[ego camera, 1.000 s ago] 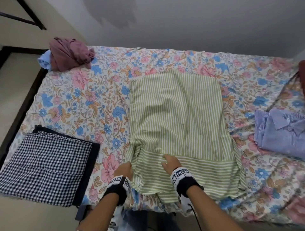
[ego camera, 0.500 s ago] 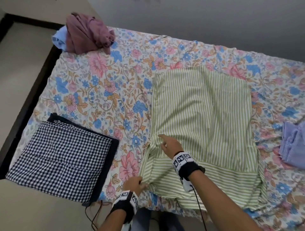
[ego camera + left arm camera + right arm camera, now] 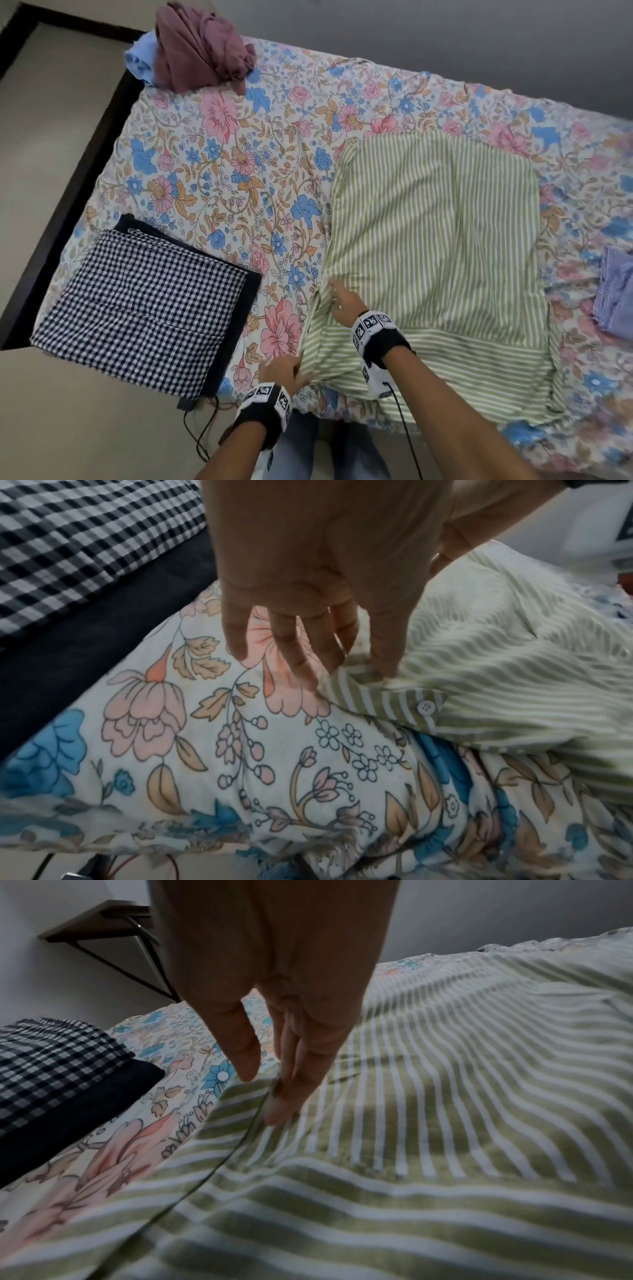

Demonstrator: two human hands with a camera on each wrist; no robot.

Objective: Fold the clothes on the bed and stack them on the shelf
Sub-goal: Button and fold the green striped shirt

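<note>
A green-and-white striped shirt (image 3: 435, 240) lies spread flat on the floral bed sheet (image 3: 239, 171). Its left sleeve is folded in along the near edge. My left hand (image 3: 284, 370) is at the bed's near edge and pinches the buttoned cuff (image 3: 421, 707) of that sleeve between thumb and fingers (image 3: 387, 653). My right hand (image 3: 342, 301) is open, its straight fingers (image 3: 291, 1096) pressing on the shirt (image 3: 445, 1096) at the left side seam, where the sleeve meets the body.
A folded black-and-white checked garment (image 3: 144, 308) lies on a dark one at the bed's left near corner. A crumpled maroon garment (image 3: 202, 48) and a light blue one (image 3: 138, 65) sit at the far left. A purple striped shirt (image 3: 616, 301) lies right. A wall shelf (image 3: 99, 920) hangs beyond the bed.
My right hand has slid up and left to the shirt's side seam. My left hand has moved down to the near edge and taken the sleeve cuff. The view has swung left.
</note>
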